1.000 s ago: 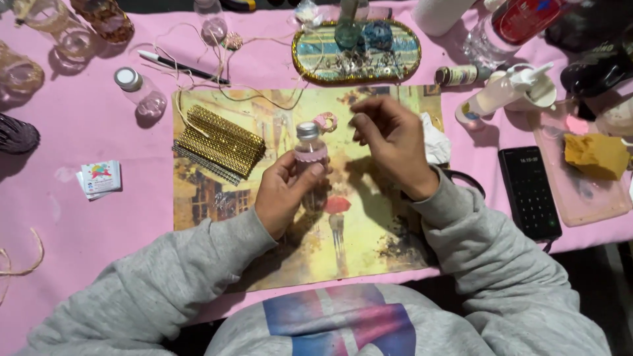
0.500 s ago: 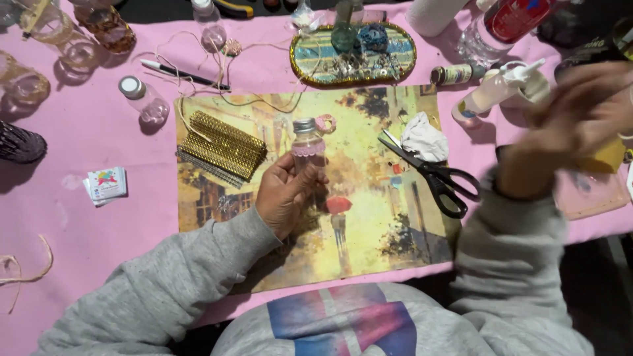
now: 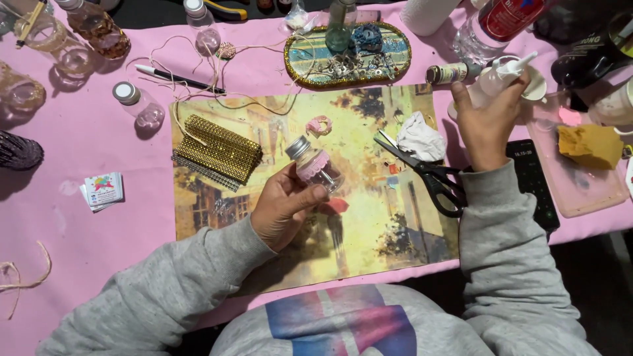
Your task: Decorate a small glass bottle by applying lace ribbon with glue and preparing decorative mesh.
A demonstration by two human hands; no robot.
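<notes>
My left hand [image 3: 285, 206] holds a small glass bottle [image 3: 315, 165] with a silver cap and a pink lace band, tilted above a yellow picture mat [image 3: 316, 191]. Over at the right, my right hand [image 3: 488, 122] grips a white glue bottle [image 3: 504, 72] with a pointed nozzle. Black-handled scissors [image 3: 432, 175] lie on the mat between my two hands. Beside them sits a crumpled white tissue [image 3: 421, 138]. A small loop of pink lace [image 3: 319, 124] rests on the mat above the bottle.
A strip of gold rhinestone mesh [image 3: 217, 153] lies at the mat's left. An oval tray [image 3: 348, 49] of trinkets stands at the back. Glass jars [image 3: 72, 39], a pen [image 3: 178, 79], a black calculator [image 3: 533, 181] and a pink tray [image 3: 580, 178] with a yellow sponge surround it.
My right hand left the bottle, swung right and took hold of the white glue bottle. My left hand tilted the small bottle. The scissors came into view.
</notes>
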